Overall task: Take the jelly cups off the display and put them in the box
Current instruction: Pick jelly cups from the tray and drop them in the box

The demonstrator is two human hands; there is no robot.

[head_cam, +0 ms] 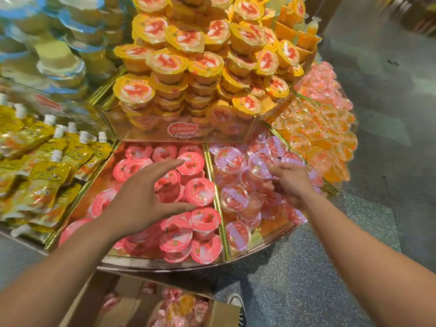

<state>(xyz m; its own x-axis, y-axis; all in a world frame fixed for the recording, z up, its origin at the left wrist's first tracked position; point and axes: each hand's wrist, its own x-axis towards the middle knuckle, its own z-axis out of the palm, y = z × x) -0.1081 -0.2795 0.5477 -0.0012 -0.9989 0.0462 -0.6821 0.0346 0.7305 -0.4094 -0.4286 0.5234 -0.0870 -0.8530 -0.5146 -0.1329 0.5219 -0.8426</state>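
Note:
Pink jelly cups [199,192] fill a gold-edged compartment at the front of the round display [165,264]. My left hand [141,197] hovers over them, fingers spread and thumb apart, holding nothing. To the right, a compartment holds clear cups with purple lids [230,159]. My right hand [290,180] reaches into it, fingers down among the cups and touching one purple-lidded cup [258,165]. An open cardboard box [224,312] sits on the floor below the display, with several cups inside.
A tall stack of yellow-lidded cups [203,55] rises behind the pink ones. Orange cups [323,128] lie at the right, yellow spouted pouches [47,156] at the left, blue-lidded cups [59,43] at the back left. A shoe [236,303] stands beside the box.

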